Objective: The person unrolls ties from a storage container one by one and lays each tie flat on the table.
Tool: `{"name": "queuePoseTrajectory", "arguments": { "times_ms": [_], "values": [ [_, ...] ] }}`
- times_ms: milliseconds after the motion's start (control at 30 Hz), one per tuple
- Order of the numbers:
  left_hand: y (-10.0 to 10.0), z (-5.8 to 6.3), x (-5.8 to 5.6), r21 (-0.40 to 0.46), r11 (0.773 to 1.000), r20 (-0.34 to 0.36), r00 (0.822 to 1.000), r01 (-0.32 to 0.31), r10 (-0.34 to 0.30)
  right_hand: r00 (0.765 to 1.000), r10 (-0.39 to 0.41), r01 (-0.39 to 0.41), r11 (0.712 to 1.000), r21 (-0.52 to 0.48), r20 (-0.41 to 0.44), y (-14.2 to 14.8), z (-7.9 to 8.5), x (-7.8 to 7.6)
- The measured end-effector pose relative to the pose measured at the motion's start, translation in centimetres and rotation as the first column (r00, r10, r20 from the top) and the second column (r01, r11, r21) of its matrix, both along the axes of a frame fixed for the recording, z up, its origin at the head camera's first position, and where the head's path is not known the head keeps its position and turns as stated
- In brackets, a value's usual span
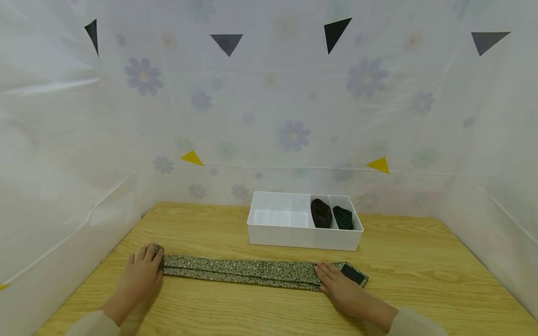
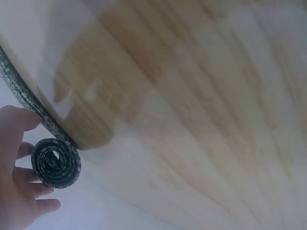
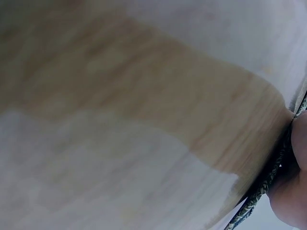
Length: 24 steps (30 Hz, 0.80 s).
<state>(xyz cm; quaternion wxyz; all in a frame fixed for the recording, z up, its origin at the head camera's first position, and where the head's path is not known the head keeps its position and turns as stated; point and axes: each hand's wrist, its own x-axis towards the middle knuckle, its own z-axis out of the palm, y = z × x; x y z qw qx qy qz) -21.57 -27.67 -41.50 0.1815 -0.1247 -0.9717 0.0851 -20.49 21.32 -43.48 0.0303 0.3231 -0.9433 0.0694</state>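
A patterned necktie (image 1: 235, 271) lies stretched across the table, folded lengthwise, its left end wound into a small coil (image 2: 56, 164). My left hand (image 1: 143, 271) holds that coil, fingers around its far side and the thumb by the strip in the left wrist view. Over the wide end at the right, my right hand (image 1: 341, 288) presses the necktie against the table with extended fingers. A black label (image 1: 352, 274) shows beside the right fingers, close to the pointed tip. In the right wrist view only part of the hand (image 3: 288, 196) and the tie's edge appear.
Behind the necktie stands a white divided box (image 1: 303, 236). Its two right compartments hold a dark brown rolled item (image 1: 321, 214) and a dark green rolled item (image 1: 343, 218). Pale sheeting (image 1: 269, 102) with flowers encloses the wooden table (image 1: 210, 312) at the back and sides.
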Motion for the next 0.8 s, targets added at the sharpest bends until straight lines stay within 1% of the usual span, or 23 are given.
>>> {"name": "queuePoseTrajectory", "arguments": {
  "times_ms": [100,167,333,500,567,700,800],
  "values": [
    [-0.3,0.0,0.0,-0.016,1.0,0.02,1.0,-0.022,0.022,1.0,-0.006,0.006,1.0,0.0,0.02,0.0,0.0,0.0],
    [-0.4,0.0,0.0,-0.011,1.0,0.026,0.999,-0.029,0.029,1.0,-0.008,0.008,1.0,0.0,0.027,0.0,0.1,0.0],
    [-0.7,-0.1,0.0,0.018,0.999,0.007,0.999,-0.04,0.04,0.999,-0.012,0.012,1.0,-0.001,0.033,0.0,0.1,-0.1],
    [-0.9,0.0,0.1,-0.019,0.998,0.001,0.999,-0.053,0.053,0.999,-0.011,0.011,1.0,-0.005,0.041,0.0,0.2,-0.1],
    [-1.1,0.0,0.1,-0.031,0.997,0.013,0.998,-0.068,0.068,0.999,-0.009,0.009,1.0,-0.007,0.04,0.0,0.2,-0.1],
    [-1.3,0.1,0.0,-0.013,0.995,0.028,0.995,-0.099,0.1,0.999,-0.009,0.009,1.0,-0.007,0.036,0.0,0.1,-0.1],
    [-1.5,0.1,0.0,0.001,0.994,0.014,0.994,-0.107,0.107,0.999,-0.01,0.01,1.0,-0.007,0.04,0.0,0.2,-0.1]
  ]
}}
